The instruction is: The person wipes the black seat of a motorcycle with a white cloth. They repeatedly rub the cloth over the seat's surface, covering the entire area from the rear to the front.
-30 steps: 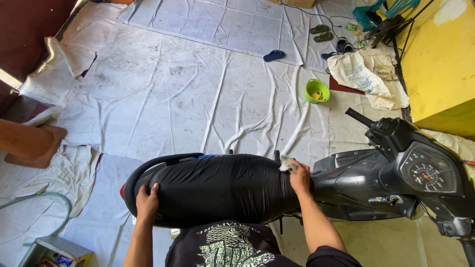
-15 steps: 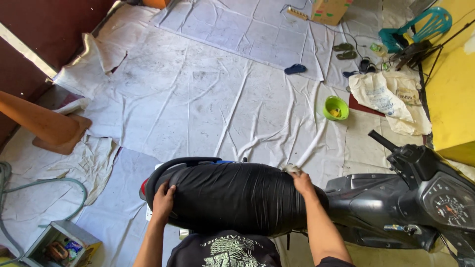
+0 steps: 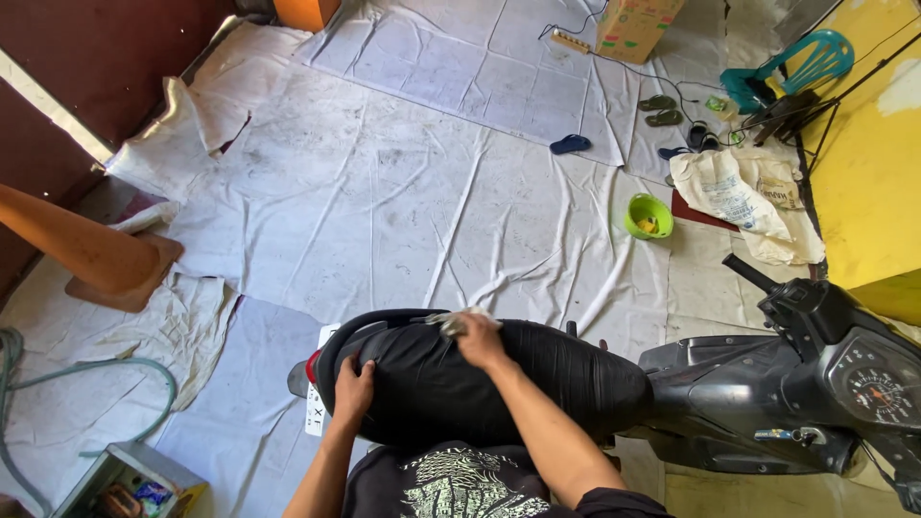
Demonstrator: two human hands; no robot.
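The black padded vinyl seat (image 3: 480, 384) of the dark grey scooter (image 3: 767, 403) lies straight under both hands. The right hand (image 3: 477, 336) has its fingers curled and pinching a small pale crumpled rag (image 3: 451, 321) against the seat's far edge; the left hand (image 3: 352, 388) lies flat on the rear end nearer the person, fingers close together and bent over the curve. Just beyond the left fingertips sits the red tail light (image 3: 312, 369) with a white plate (image 3: 317, 398) below it. A likely slip: the rag looks only lightly pinched on the rounded edge, so it could slide off onto the wrinkled white floor sheet (image 3: 384, 211). Well beyond the fingers stand a green plastic bowl (image 3: 649, 215), a printed whitish sack (image 3: 748, 201), and, at the far edge, a tan cardboard box (image 3: 635, 27)
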